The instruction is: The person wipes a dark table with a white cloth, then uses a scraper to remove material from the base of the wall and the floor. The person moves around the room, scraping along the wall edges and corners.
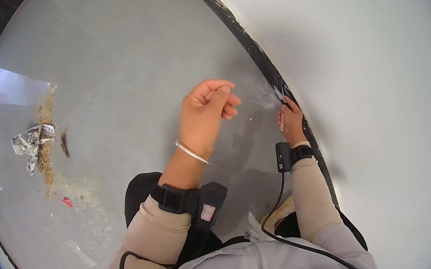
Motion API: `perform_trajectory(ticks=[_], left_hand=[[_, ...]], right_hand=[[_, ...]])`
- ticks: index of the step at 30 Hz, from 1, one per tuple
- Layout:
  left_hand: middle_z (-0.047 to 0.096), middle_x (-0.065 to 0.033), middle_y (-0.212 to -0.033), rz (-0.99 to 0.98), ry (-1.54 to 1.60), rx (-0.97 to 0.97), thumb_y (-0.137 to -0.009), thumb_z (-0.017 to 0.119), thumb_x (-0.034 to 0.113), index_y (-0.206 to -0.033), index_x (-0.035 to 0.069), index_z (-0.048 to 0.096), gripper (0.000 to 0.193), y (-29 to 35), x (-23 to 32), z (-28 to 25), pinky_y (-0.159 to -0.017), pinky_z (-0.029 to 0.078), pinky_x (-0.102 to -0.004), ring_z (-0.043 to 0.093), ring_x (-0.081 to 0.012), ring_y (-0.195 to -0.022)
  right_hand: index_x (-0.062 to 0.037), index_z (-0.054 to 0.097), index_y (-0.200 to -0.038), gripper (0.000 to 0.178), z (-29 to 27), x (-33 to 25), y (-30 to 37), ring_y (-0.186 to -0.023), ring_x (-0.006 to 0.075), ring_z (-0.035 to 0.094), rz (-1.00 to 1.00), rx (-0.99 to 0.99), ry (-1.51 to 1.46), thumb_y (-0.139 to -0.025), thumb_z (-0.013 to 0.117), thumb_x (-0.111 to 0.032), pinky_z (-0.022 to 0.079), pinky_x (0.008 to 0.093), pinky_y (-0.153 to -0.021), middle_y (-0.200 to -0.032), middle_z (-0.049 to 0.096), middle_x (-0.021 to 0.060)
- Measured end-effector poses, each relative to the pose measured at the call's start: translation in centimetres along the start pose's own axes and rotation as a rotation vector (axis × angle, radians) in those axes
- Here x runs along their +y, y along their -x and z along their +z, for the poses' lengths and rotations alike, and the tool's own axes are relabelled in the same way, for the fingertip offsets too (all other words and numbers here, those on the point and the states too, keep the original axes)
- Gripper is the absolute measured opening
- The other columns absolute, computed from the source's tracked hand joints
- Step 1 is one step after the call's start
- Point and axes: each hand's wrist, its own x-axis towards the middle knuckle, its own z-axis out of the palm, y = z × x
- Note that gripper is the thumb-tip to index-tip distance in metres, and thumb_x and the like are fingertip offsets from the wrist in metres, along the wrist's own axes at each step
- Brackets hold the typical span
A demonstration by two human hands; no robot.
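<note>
I see the right hand [291,119] wrapped round a metal-bladed hand tool [279,93] beside the black skirting [253,55], seemingly for blade control; the left hand [207,108], half-curled, apparently empty, hangs left of the skirting.

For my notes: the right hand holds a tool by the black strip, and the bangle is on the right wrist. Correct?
No: the head view shows the bangle on the left wrist. The right hand holds a tool by the black strip.

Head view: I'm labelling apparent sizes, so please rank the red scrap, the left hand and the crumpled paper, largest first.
1. Left hand
2. Crumpled paper
3. Red scrap
</note>
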Motion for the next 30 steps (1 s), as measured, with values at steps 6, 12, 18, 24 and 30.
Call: perform_trajectory(ticks=[6,12,18,24,30], left_hand=[[0.063,-0.0049,-0.074,-0.005,-0.008,0.01,-0.088,0.053,0.013,-0.092,0.003,0.061,0.014,0.0,-0.2,-1.2,-0.056,0.045,-0.0213,0.055,-0.0083,-0.06],[0.063,-0.0051,-0.073,-0.04,0.01,0.001,-0.088,0.053,0.012,-0.092,0.003,0.061,0.013,-1.0,-0.5,0.0,-0.057,0.045,-0.0211,0.055,-0.0084,-0.06],[0.063,-0.0037,-0.074,-0.036,-0.038,0.009,-0.089,0.054,0.016,-0.091,0.005,0.062,0.014,-1.1,-1.3,-1.0,-0.056,0.045,-0.0208,0.055,-0.0082,-0.06],[0.063,-0.0052,-0.073,-0.051,-0.002,-0.015,-0.088,0.053,0.012,-0.093,0.003,0.061,0.014,-1.7,-1.1,-0.4,-0.056,0.045,-0.021,0.055,-0.0083,-0.06],[0.063,-0.0045,-0.074,-0.061,0.006,-0.038,-0.088,0.052,0.012,-0.092,0.003,0.061,0.013,-1.4,-1.2,-0.9,-0.056,0.044,-0.0204,0.055,-0.0082,-0.06]], right_hand=[[-0.0043,0.048,-0.125,0.038,-1.0,0.8,2.5,-0.047,0.0103,0.047,-0.027,-0.031,-0.068,-0.087,0.047,-0.004,0.039,0.0243,-0.04,-0.062,0.05,0.0023],[-0.0059,0.049,-0.125,0.037,-0.1,-1.5,0.6,-0.048,0.0101,0.046,0.046,0.0,-0.003,-0.088,0.047,-0.005,0.039,0.0245,-0.041,-0.065,0.051,0.0027],[-0.0061,0.049,-0.126,0.037,-1.4,-1.2,3.1,-0.047,0.0112,0.047,0.06,-0.049,-0.025,-0.088,0.047,-0.006,0.039,0.0258,-0.04,-0.062,0.051,0.0034],[-0.0059,0.05,-0.124,0.037,-0.3,-1.0,0.4,-0.047,0.0117,0.047,0.089,0.015,-0.012,-0.087,0.048,-0.004,0.039,0.0255,-0.041,-0.061,0.052,0.0039],[-0.0059,0.051,-0.123,0.037,-1.5,-0.5,1.9,-0.048,0.0121,0.048,0.094,-0.006,-0.059,-0.086,0.049,-0.004,0.039,0.0251,-0.041,-0.062,0.052,0.0039]])
